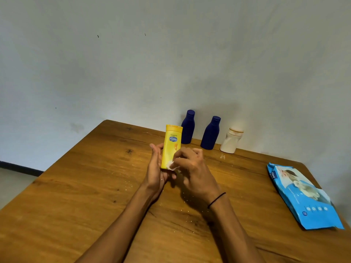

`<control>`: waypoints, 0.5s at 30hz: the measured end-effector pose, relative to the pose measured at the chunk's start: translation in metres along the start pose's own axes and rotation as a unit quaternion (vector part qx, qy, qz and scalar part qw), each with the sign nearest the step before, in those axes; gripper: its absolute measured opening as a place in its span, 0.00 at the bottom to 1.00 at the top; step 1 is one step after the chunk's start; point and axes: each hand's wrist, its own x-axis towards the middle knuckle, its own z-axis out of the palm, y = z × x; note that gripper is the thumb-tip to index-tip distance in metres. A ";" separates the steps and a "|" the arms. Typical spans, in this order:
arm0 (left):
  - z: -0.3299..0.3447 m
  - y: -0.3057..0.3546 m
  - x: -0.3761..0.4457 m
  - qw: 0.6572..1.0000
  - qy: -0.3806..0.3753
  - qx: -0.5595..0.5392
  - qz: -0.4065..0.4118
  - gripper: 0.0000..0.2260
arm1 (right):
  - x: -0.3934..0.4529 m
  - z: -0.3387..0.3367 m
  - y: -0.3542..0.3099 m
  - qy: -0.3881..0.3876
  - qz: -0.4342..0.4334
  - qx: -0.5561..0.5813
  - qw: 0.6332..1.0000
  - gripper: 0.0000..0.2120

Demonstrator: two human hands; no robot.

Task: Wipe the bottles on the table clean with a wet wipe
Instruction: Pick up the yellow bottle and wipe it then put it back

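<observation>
While the left hand [155,168] grips the yellow bottle [171,147] upright above the tabletop [95,186] centre, the right hand [190,168] pinches the wet wipe [171,165] against its lower side. Two blue bottles [188,128] and a white bottle [230,141] at the far edge appear unwiped.

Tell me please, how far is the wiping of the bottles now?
Nothing shows as finished. In hand: the left hand holds the yellow bottle while the right hand rubs it with a wet wipe. Left: two blue bottles and the white bottle, standing untouched by the wall.
</observation>
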 end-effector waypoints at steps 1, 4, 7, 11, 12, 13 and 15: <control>0.000 0.001 0.000 1.000 -0.008 -0.008 -0.004 0.31 | -0.001 -0.002 0.002 0.002 0.009 0.006 1.000 0.07; -0.001 0.001 -0.002 0.999 -0.029 0.000 -0.029 0.27 | -0.001 -0.003 0.006 0.033 0.044 0.012 0.998 0.11; 0.001 -0.002 -0.003 0.997 -0.049 0.040 -0.045 0.23 | -0.001 -0.001 0.009 0.092 0.051 0.013 0.994 0.11; 0.004 -0.001 -0.004 0.994 -0.065 0.073 -0.048 0.19 | 0.000 0.002 0.007 0.163 0.072 0.041 0.983 0.12; 0.005 0.000 -0.005 0.994 -0.072 0.072 -0.051 0.20 | 0.001 0.002 0.007 0.185 0.082 0.051 0.978 0.12; 0.005 0.000 -0.005 0.993 -0.079 0.072 -0.056 0.20 | 0.002 0.001 0.006 0.209 0.092 0.060 0.972 0.11; 0.006 0.001 -0.006 0.990 -0.095 0.081 -0.070 0.19 | 0.004 0.001 0.004 0.268 0.112 0.074 0.954 0.09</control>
